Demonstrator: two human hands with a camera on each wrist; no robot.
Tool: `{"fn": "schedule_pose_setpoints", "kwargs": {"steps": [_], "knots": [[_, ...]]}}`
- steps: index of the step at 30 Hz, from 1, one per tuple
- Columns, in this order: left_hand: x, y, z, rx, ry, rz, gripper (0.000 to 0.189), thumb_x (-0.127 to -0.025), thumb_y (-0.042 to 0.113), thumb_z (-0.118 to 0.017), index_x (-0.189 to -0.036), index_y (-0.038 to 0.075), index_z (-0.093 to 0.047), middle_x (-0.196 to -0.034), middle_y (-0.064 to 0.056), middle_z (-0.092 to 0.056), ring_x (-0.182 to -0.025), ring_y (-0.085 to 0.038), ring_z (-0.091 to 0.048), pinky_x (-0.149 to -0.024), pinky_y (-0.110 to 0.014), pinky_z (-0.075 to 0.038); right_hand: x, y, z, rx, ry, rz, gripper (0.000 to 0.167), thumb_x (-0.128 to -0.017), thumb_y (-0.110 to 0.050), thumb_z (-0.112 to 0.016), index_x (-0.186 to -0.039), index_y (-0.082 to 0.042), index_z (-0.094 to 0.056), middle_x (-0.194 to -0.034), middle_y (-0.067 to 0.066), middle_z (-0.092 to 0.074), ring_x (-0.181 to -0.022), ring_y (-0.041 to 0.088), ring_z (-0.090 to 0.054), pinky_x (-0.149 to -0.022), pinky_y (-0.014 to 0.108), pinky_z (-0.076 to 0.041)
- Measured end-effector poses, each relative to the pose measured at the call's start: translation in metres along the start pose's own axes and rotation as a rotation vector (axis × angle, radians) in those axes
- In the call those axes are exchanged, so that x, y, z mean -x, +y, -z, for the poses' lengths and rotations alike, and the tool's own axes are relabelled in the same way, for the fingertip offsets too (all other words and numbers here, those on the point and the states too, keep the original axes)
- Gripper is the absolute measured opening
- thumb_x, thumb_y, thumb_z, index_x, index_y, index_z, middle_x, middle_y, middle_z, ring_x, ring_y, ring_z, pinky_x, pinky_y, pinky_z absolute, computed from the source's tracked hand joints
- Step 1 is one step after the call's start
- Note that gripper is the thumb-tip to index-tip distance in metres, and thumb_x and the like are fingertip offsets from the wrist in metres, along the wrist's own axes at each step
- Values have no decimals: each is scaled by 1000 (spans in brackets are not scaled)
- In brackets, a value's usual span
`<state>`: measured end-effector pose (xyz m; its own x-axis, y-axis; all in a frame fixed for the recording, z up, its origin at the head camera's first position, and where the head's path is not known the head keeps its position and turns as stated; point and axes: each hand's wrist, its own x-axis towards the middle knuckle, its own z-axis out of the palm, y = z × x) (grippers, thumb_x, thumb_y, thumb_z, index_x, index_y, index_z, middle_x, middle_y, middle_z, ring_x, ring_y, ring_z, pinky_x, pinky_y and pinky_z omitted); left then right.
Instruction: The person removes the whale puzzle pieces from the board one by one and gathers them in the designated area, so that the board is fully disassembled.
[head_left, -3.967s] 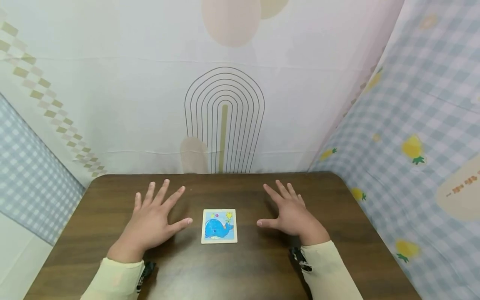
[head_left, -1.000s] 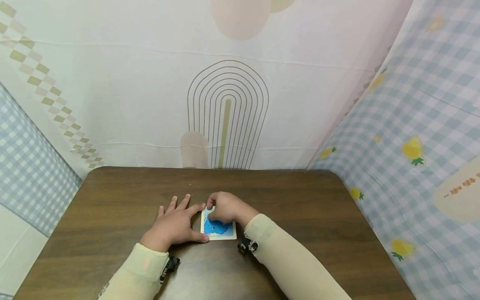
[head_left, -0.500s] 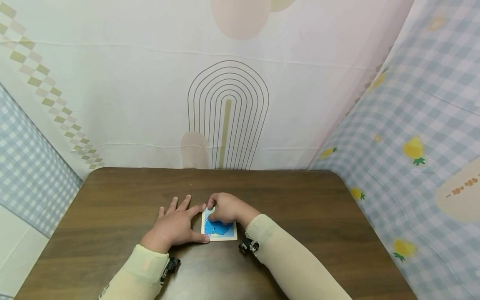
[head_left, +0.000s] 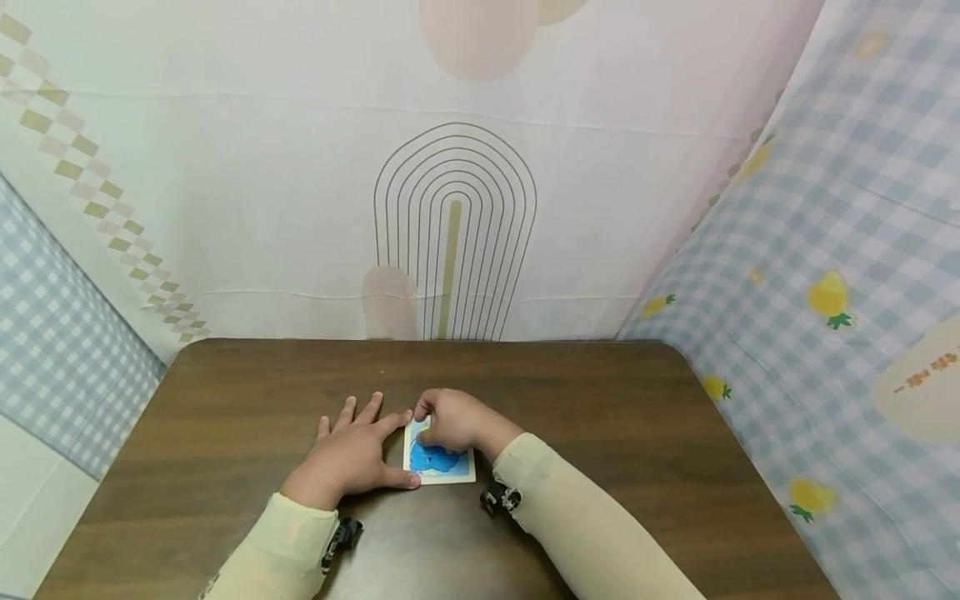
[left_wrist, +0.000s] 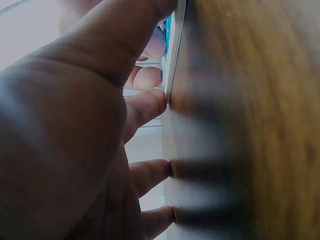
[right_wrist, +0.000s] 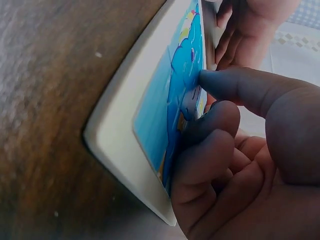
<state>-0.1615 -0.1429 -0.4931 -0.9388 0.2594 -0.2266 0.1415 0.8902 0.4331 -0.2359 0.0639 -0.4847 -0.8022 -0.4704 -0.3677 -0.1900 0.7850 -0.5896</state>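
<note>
Left hand (head_left: 347, 460) spread, touching the square cream-framed blue-whale picture board (head_left: 441, 462) on the brown wood-grain table (head_left: 592, 400); right hand (head_left: 456, 420) curled over it, whether pinching I cannot tell

The puzzle (head_left: 438, 462) is a thin square board, its cream frame bordering a bright blue cartoon animal on a paler blue ground. It lies flat on the bench (head_left: 592, 400), its near edge almost level across the head view. The left hand's (head_left: 341, 458) thumb and index finger touch its left side; the right hand (head_left: 453, 421), curled over its upper part, hides some of the picture.
</note>
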Motion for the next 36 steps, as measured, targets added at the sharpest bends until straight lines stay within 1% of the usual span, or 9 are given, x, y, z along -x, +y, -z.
{"fn": "schedule_pose_setpoints", "kwargs": {"steps": [7, 14, 19, 25, 30, 36], "knots": [[3, 0, 0, 10, 6, -2, 108, -77, 83, -87, -169, 37, -53, -186, -24, -23, -169, -66, -10, -122, -95, -9, -1, -2, 1, -11, -15, -15, 17, -100, -15, -84, -110, -17, -70, -85, 0, -69, -55, 13, -57, -50, 27, -48], [4, 0, -2, 13, 10, -1, 109, -77, 84, -88, -169, 37, -53, -187, -23, -23, -169, -65, -11, -122, -95, -9, 0, -5, 4, -37, -44, -40, 19, -98, -12, -85, -108, -16, -70, -76, 3, -67, -51, 14, -55, -48, 27, -47], [2, 0, -1, 11, 8, -3, 109, -76, 84, -88, -169, 36, -54, -186, -24, -23, -169, -66, -10, -122, -95, -10, 0, -6, 5, -40, -48, -45, 18, -97, -12, -87, -104, -16, -71, -80, 3, -68, -52, 13, -55, -48, 26, -47], [2, -1, -1, 5, 11, -1, 109, -76, 84, -87, -168, 36, -54, -186, -23, -23, -169, -65, -11, -122, -95, -10, 1, -7, 4, -48, -43, -47, 24, -96, -13, -89, -108, -16, -69, -80, 4, -67, -53, 14, -56, -49, 27, -48], [1, -2, 0, 9, 9, -1, 108, -77, 84, -87, -169, 38, -54, -187, -23, -23, -169, -66, -11, -122, -95, -9, 1, -7, 4, -36, -41, -52, 23, -96, -15, -90, -108, -16, -69, -79, 4, -67, -52, 13, -56, -48, 27, -49], [3, -1, 0, 19, 5, -2, 109, -77, 84, -88, -169, 38, -53, -187, -23, -22, -169, -66, -10, -122, -95, -9, 0, -8, 5, -36, -47, -68, 24, -97, -16, -90, -109, -15, -70, -81, 4, -68, -52, 13, -55, -47, 27, -48]]}}
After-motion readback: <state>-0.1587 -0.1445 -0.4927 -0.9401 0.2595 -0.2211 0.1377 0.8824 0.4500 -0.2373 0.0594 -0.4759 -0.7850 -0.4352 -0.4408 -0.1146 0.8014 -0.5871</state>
